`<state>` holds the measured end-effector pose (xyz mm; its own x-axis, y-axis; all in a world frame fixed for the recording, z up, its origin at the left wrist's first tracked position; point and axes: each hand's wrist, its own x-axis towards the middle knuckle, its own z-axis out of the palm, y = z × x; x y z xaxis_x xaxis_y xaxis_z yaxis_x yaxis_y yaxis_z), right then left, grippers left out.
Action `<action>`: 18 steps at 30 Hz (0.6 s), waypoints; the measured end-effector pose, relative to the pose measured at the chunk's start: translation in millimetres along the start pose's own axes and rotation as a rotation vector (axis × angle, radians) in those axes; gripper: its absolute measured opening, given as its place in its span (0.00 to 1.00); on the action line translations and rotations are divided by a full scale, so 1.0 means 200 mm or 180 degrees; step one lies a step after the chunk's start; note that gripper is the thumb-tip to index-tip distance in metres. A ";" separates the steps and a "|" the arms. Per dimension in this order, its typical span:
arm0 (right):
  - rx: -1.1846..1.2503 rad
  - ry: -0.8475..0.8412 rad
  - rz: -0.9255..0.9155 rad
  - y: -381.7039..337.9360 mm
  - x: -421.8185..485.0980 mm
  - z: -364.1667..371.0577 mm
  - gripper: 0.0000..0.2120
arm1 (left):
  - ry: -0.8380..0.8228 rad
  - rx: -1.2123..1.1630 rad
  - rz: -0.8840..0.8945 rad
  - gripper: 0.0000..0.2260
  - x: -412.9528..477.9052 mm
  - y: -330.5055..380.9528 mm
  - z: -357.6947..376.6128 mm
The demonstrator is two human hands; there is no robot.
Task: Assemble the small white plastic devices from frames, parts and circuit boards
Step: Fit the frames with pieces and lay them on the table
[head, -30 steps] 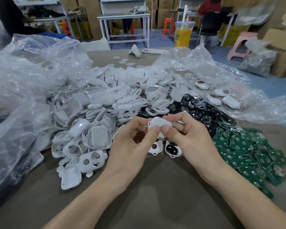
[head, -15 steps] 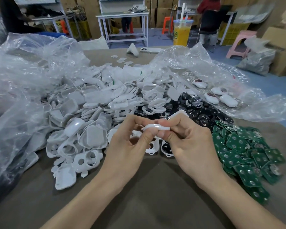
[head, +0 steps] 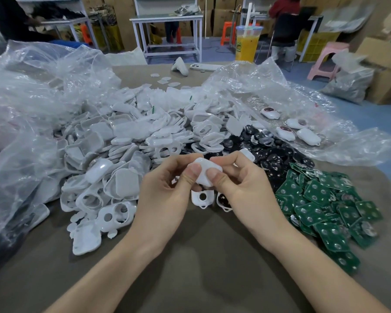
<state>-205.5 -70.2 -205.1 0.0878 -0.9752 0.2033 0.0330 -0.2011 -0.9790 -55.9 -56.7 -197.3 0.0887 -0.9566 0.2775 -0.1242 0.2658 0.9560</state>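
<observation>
Fingertips [head: 193, 171] of the left hand [head: 167, 195] and right hand [head: 242, 193] are pinching the white device [head: 204, 175] from opposite sides, holding it above the middle of the table [head: 190, 256], broad face tilting toward the person.

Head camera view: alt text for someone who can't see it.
Left hand and right hand pinch one small white plastic device above a brown table. White frames heap at left, black round parts behind, green circuit boards at right.

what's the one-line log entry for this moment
left hand: pinches white device | right hand: pinches white device | circuit boards: heap on right | white frames: heap on left
</observation>
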 end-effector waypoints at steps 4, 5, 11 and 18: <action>-0.0007 -0.0074 0.0137 0.01 -0.01 0.01 0.03 | 0.0033 0.0095 -0.0061 0.11 0.00 -0.01 -0.01; 0.0022 -0.0041 0.0189 0.01 -0.01 0.01 0.03 | 0.0021 0.0070 -0.0100 0.11 0.01 -0.01 -0.01; 0.0286 0.0052 0.0144 -0.01 -0.01 0.00 0.04 | -0.0359 -0.0164 -0.0171 0.05 0.01 -0.01 -0.01; -0.0088 0.0027 -0.0328 0.00 -0.01 -0.02 0.14 | -0.0112 -0.0264 0.0044 0.13 0.02 -0.02 -0.02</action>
<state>-210.1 -69.4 -205.6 0.0770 -0.9499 0.3028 0.0139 -0.3027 -0.9530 -51.0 -62.2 -199.6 0.0526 -0.9560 0.2885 -0.0427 0.2865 0.9571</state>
